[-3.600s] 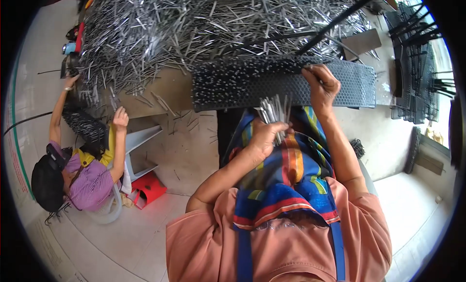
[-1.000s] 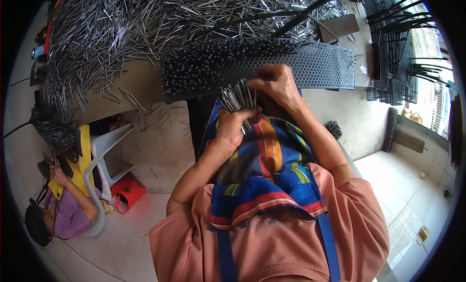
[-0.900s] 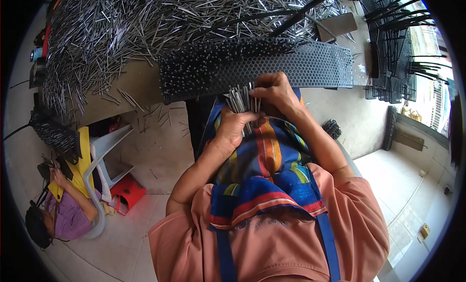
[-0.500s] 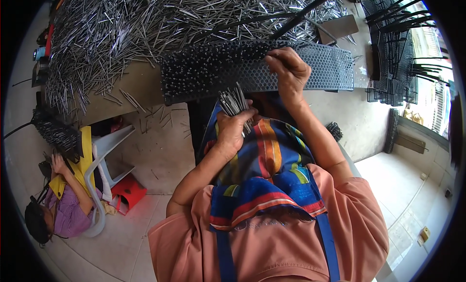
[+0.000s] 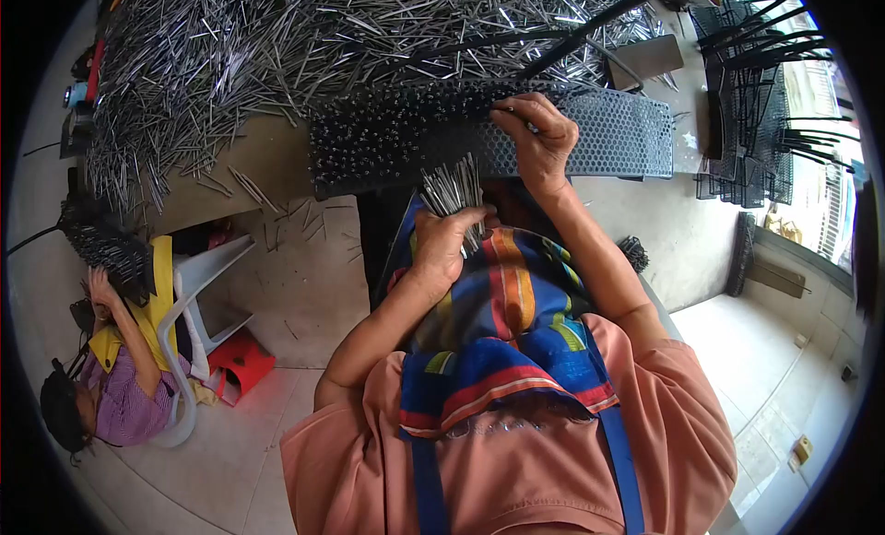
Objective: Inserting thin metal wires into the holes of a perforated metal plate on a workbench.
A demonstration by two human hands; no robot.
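My left hand (image 5: pixel 439 245) is closed around a bundle of thin metal rods (image 5: pixel 454 188). Their upper ends fan out just below the near edge of a long black perforated panel (image 5: pixel 619 129). Rods (image 5: pixel 364 137) stand packed in the holes across the left part of that panel, while bare holes show on its right part. Over the panel's middle, my right hand (image 5: pixel 544 141) is bent with thumb and fingertips pinched together. Whatever lies in that pinch is too small to make out.
Loose metal rods (image 5: pixel 230 65) cover the table (image 5: pixel 267 152) behind the panel. A dark bar (image 5: pixel 590 28) slants above them beside a flat plate (image 5: pixel 645 58). Mesh racks (image 5: pixel 742 111) stand at right. Another person (image 5: pixel 129 378) works at left near a pale chair (image 5: pixel 198 286) and a red container (image 5: pixel 241 364).
My right hand has shifted slightly left over the panel. The rods in my left hand have turned a little more upright and spread. The other person's hand has moved slightly.
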